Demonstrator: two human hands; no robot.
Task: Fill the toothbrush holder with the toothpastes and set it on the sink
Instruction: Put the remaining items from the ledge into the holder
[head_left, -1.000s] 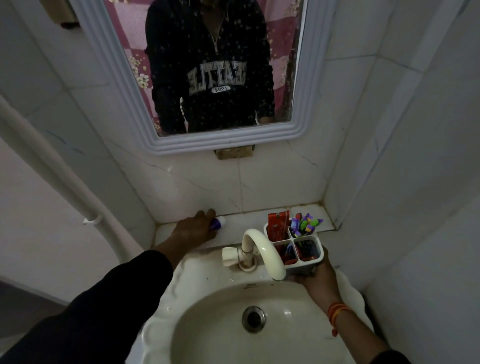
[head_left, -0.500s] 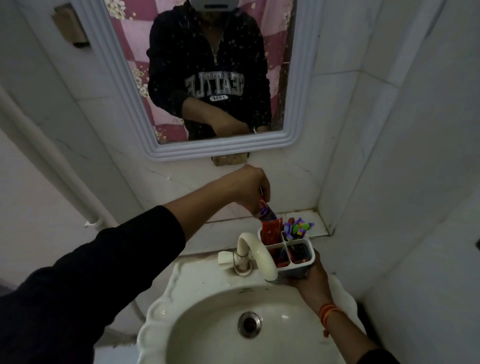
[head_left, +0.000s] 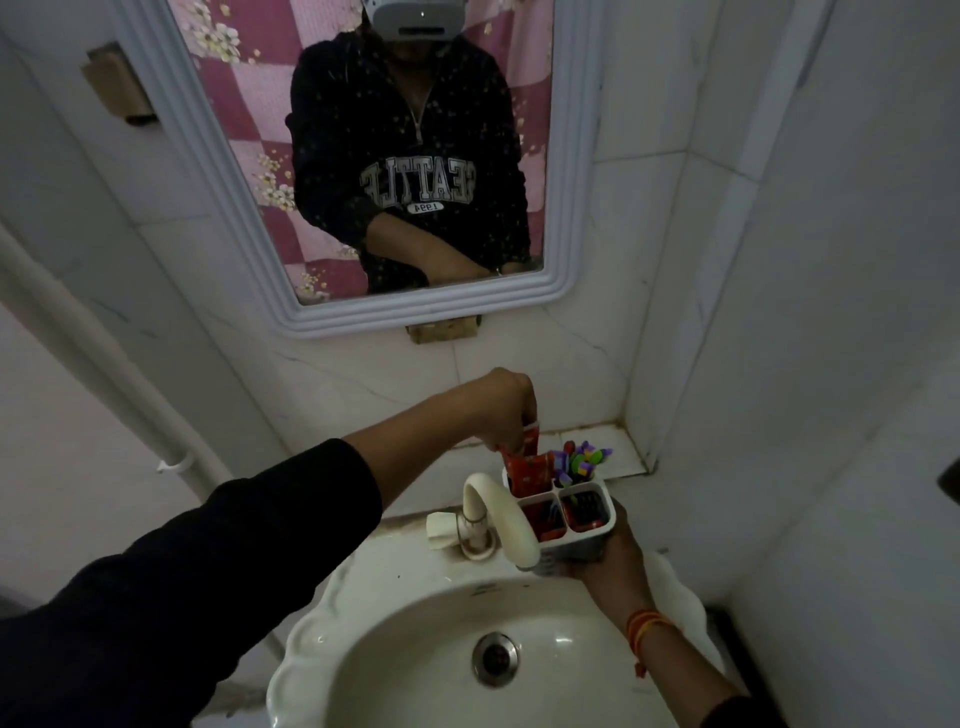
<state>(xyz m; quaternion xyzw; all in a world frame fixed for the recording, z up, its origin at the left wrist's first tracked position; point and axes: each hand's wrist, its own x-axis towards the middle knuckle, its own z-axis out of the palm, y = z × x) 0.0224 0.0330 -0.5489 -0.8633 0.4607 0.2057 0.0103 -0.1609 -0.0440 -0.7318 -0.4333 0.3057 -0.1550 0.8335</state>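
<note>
My right hand grips the white four-compartment toothbrush holder from below and holds it above the sink's back right rim, behind the tap. My left hand reaches over it from the left, its fingers pinched on the top end of a red toothpaste tube that stands in the holder's far-left compartment. Colourful toothbrushes stick out of the far-right compartment. Red items fill the two near compartments.
A cream tap curves over the white sink, just left of the holder. A tiled ledge runs behind the sink below a white-framed mirror. A white pipe slants down the left wall. Tiled walls close in at right.
My left hand lifted a toothpaste tube off the ledge at left, carried it right to the holder and has lowered it into the far-left compartment. My right hand has kept the holder still.
</note>
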